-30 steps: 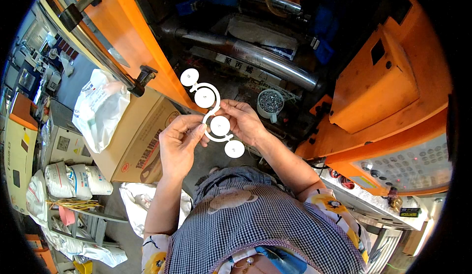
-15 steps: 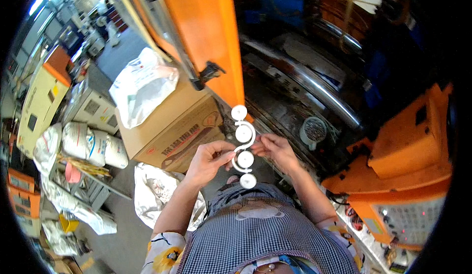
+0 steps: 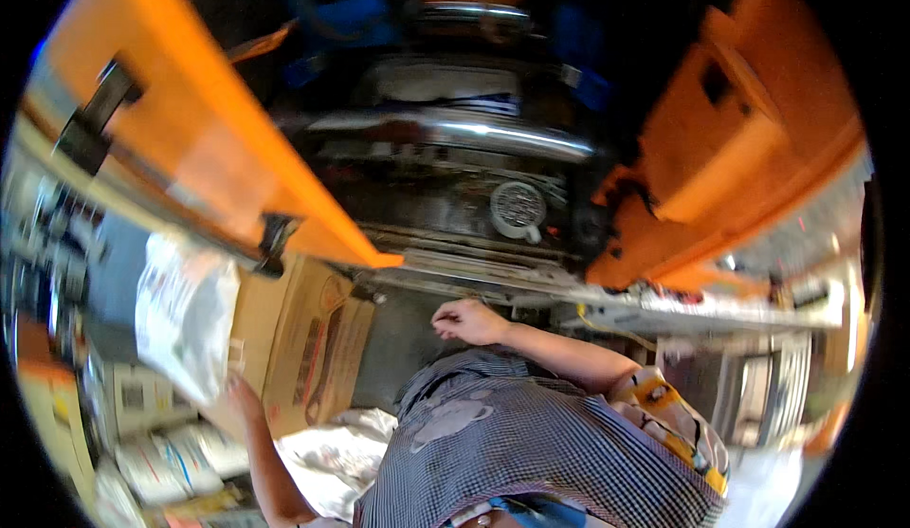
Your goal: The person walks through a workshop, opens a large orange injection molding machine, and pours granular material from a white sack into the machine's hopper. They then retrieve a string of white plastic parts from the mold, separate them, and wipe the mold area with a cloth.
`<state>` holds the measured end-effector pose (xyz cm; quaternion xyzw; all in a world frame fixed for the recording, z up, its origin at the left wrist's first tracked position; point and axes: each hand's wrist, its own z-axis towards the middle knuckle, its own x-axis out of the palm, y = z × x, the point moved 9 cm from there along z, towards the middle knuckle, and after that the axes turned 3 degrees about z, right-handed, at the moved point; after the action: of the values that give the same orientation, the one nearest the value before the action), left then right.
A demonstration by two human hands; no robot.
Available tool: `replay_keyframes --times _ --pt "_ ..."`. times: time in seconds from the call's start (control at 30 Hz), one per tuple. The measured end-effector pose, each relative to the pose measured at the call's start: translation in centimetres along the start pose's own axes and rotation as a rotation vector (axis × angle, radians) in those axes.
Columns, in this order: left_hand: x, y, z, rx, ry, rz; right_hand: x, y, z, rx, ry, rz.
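My left hand [image 3: 243, 397] reaches out to the left, beside the white plastic bag [image 3: 187, 315] and the cardboard box [image 3: 301, 343]. Its fingers are smeared by motion, and a faint whitish shape shows just above them; I cannot tell whether they hold it. In front of my apron, my right hand [image 3: 469, 321] is closed, its fingers curled in toward the thumb. Whatever it may hold is hidden.
An orange machine door [image 3: 218, 139] slants at the left, and an orange housing [image 3: 720, 139] stands right. Between them lie a shiny metal bar [image 3: 474, 132] and a white mug-like cup [image 3: 518, 209] filled with small pieces. Another white sack [image 3: 341, 452] sits below the box.
My view has turned right toward the machine. My hands, earlier together at a white S-shaped plastic piece with round discs, are now apart; the left has moved out to the bag and box.
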<state>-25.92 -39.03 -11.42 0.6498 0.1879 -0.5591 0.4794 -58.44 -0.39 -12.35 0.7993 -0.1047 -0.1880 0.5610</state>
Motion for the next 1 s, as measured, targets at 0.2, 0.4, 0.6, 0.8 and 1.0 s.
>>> replay_keyframes --times 0.2,0.4,0.6,0.8,1.0 --pt "7.9 -1.1 5.5 0.127 0.211 0.032 2.4 0.6 -1.2 -0.068 -0.308 -0.222" --pt "2.2 -8.3 8.8 0.294 -0.032 -0.095 5.2 -2.8 -5.2 0.068 -0.492 -0.261" --pt "-2.3 -15.6 9.0 0.579 -0.223 -0.167 0.6 -5.9 -14.6 0.126 -1.073 -0.129" --pt "1.9 -17.3 4.5 0.714 0.004 0.078 -10.4 -8.6 -25.8 0.207 -1.72 -0.285" --pt "2.2 -20.1 -0.2 0.805 0.153 0.13 -17.7 -11.2 -23.0 0.341 -1.359 -0.37"
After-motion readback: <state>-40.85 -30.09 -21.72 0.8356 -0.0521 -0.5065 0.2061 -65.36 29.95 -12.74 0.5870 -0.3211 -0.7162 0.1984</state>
